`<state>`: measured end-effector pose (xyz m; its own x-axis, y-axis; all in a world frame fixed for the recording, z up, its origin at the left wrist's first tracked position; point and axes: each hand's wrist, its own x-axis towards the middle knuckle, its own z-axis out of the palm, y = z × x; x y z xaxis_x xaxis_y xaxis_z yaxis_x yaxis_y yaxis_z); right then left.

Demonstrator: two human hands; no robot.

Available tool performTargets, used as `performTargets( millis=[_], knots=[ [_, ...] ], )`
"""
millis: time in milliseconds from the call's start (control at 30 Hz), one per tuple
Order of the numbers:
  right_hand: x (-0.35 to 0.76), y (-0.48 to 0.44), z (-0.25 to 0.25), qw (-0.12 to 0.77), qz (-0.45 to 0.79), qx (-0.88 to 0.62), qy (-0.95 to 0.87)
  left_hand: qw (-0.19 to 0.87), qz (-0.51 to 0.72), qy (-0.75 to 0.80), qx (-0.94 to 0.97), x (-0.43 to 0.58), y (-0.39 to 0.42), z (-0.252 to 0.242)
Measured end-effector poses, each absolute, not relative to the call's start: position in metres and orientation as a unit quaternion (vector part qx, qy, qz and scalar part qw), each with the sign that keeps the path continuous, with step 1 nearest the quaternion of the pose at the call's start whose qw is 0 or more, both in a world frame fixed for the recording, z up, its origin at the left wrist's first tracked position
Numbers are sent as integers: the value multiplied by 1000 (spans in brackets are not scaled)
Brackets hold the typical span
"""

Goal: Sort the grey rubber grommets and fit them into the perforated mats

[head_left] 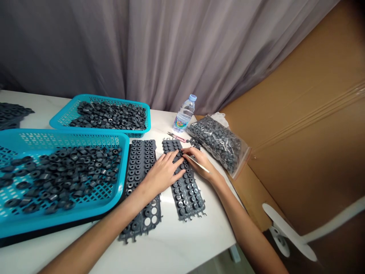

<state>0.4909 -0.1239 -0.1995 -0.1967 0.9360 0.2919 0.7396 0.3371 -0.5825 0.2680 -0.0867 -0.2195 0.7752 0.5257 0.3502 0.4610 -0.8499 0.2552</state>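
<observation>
Two dark rubber sheets with rows of round pieces lie on the white table. On the right sheet [186, 190], my left hand [165, 169] rests with its fingers spread, palm down, near the upper half. My right hand [199, 161] is at that sheet's upper right edge, fingers closed around a thin white stick [199, 164] whose tip is hidden at the fingertips. The left sheet [139, 163] lies partly under my left wrist and shows some open holes near its lower end.
Two blue baskets [124, 171] [148, 118] with dark rings stand left. Beyond the hands are a water bottle [184, 115], pink snips [177, 137], loose small pieces [194, 143] and a filled plastic bag [221, 142]. Cardboard [299, 125] borders the table's right side.
</observation>
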Motion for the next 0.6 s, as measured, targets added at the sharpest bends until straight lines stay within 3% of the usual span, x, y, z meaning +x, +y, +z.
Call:
performTargets(
  millis=[367, 600],
  knots=[
    [502, -123, -198, 423, 74, -606, -669, 89, 203, 270, 937, 269, -88, -221],
    [517, -141, -190, 335, 107, -607, -713, 79, 205, 268, 938, 269, -87, -222]
  ],
)
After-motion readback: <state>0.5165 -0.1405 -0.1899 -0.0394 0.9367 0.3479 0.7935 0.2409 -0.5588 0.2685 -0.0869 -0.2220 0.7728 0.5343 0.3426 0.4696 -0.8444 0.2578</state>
